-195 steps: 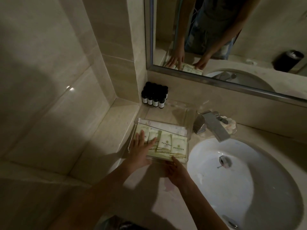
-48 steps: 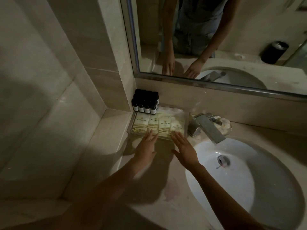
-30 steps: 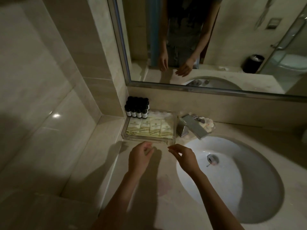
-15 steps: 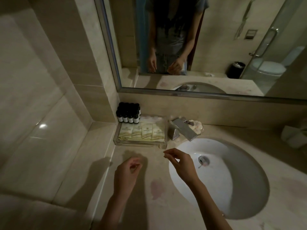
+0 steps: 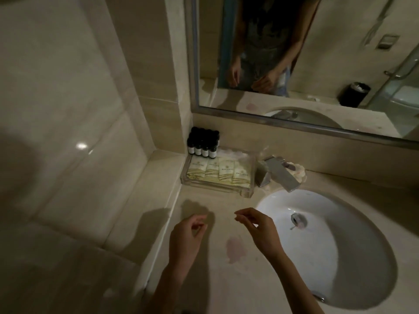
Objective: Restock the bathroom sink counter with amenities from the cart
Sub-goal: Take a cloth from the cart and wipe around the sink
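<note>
Four pale sachets (image 5: 217, 174) lie side by side in the clear tray (image 5: 216, 189) at the back left corner of the desk (image 5: 217, 288), with a block of small dark bottles (image 5: 203, 143) tucked behind it against the wall. Both your hands hover over the desk's front, apart from the tray. Your left hand (image 5: 186, 236) is loosely curled and holds nothing. Your right hand (image 5: 260, 232) is relaxed, thumb and forefinger close, and looks empty too. The tray looks full, so judge what is missing before you turn to the cart, which is out of view. Bring new items in low from the front edge. The faucet (image 5: 280, 174) crowds the tray's right side, and the sink basin (image 5: 340, 245) beside it would catch anything dropped. A pinkish stain (image 5: 235, 248) marks the desk between your hands.
</note>
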The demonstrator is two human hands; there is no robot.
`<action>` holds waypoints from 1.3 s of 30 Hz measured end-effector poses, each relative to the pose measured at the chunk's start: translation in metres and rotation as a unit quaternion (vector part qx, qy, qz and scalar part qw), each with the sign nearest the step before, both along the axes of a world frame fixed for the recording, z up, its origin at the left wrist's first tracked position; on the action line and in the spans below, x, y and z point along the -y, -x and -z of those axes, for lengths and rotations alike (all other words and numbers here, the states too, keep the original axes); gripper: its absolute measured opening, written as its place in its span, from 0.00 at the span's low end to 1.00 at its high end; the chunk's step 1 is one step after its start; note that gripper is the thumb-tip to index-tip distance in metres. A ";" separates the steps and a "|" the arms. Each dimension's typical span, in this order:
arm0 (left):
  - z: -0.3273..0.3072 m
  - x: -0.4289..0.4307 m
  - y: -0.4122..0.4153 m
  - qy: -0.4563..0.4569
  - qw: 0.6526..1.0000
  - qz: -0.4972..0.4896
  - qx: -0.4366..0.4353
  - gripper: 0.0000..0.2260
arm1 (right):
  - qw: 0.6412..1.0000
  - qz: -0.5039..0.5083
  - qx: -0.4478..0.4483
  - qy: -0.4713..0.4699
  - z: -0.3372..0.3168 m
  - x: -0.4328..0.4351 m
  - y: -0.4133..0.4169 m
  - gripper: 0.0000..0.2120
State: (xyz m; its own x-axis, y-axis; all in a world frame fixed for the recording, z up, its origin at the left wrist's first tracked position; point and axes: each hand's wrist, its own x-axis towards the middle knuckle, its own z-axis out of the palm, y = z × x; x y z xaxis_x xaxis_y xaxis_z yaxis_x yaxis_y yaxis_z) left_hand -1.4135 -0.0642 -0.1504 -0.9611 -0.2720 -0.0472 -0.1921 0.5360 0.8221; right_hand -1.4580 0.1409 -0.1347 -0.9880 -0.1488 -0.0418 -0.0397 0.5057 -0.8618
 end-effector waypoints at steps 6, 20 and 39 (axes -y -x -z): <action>-0.011 0.002 -0.036 0.006 0.996 -0.094 0.001 0.10 | 0.995 -0.100 0.010 0.026 0.002 0.027 -0.008 0.07; -0.021 -0.063 -0.252 0.020 0.883 -0.465 0.060 0.10 | 0.893 -0.448 0.001 0.041 0.001 0.077 -0.105 0.07; -0.039 -0.228 -0.531 0.056 0.560 -0.824 0.067 0.10 | 0.595 -0.803 0.001 0.033 -0.040 0.091 -0.396 0.09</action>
